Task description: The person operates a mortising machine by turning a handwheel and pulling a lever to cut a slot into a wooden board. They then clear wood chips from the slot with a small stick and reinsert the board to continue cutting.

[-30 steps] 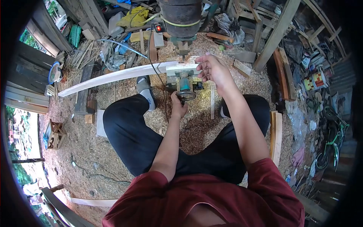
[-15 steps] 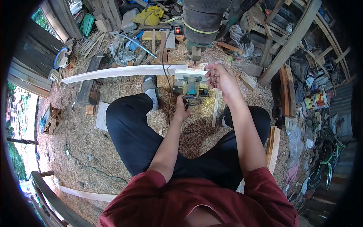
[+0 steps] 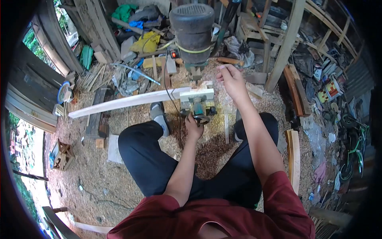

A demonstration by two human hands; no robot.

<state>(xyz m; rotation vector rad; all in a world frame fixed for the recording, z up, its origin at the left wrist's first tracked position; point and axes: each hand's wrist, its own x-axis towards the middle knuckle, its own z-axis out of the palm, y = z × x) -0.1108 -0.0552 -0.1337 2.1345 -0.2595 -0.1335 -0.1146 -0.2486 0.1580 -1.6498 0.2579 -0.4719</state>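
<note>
A long pale wood piece (image 3: 131, 100) reaches from the left to the machine's clamp (image 3: 196, 95), where its right end lies against the jaw. Beneath the clamp is a round handwheel (image 3: 201, 119); my left hand (image 3: 193, 126) has its fingers wrapped round the wheel's left side. My right hand (image 3: 231, 80) is raised to the right of the clamp, its fingers curled loosely and apart, with nothing seen in them. The dark motor (image 3: 192, 34) stands above the clamp, with a wooden block just under it.
A red-lit switch (image 3: 174, 54) sits beside the motor, and a black cable (image 3: 172, 101) hangs over the wood piece. Wood shavings cover the ground. An upright post (image 3: 284, 47) and stacked timber (image 3: 296, 91) stand to the right, a small wooden frame (image 3: 61, 155) to the left.
The camera view has tilted and shifted. My right hand has moved away from the clamp's right end, up and to the right. My left hand stays on the handwheel.
</note>
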